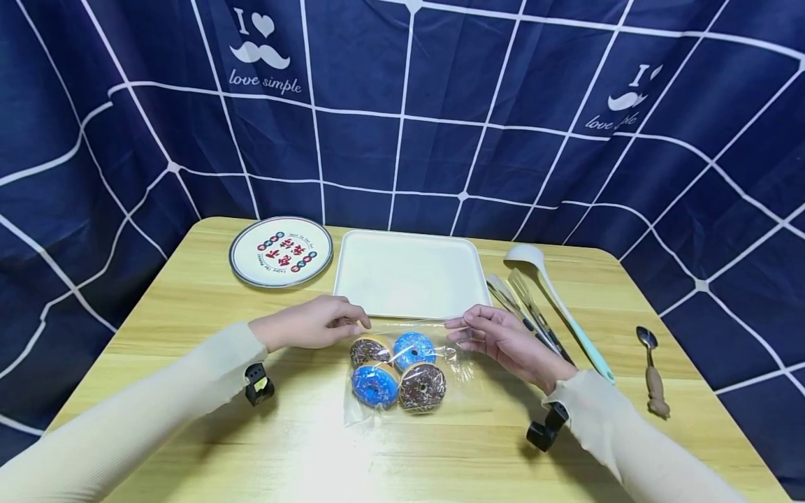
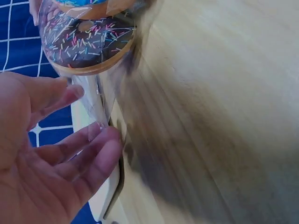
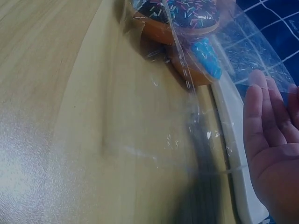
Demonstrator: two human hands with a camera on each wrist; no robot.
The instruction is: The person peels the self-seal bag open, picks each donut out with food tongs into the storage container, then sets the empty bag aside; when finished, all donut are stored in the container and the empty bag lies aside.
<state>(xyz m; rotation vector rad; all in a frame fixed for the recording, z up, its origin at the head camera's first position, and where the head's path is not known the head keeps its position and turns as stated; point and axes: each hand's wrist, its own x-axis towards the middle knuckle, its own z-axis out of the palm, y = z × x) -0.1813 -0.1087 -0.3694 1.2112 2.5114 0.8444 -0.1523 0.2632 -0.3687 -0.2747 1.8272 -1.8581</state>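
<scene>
A clear plastic bag (image 1: 383,412) with several toy donuts in it spans the space between my hands, its top edge stretched toward the tray. Two donuts are blue-topped, one of them a blue donut (image 1: 375,385) at the near left. The other two are brown with sprinkles, including a brown donut (image 1: 423,387) at the near right. At the bag's upper left corner, my left hand (image 1: 314,321) pinches the film between thumb and forefinger. My right hand (image 1: 503,342) holds the upper right corner at thumb and forefinger, its other fingers fairly straight (image 3: 266,116) against the film.
Beyond the bag lies a white rectangular tray (image 1: 409,272). A round plate (image 1: 281,251) with red characters is to its left. On the right are a ladle (image 1: 553,293), metal utensils (image 1: 525,307) and a spoon (image 1: 653,374). A blue checked curtain (image 1: 440,154) hangs behind the table.
</scene>
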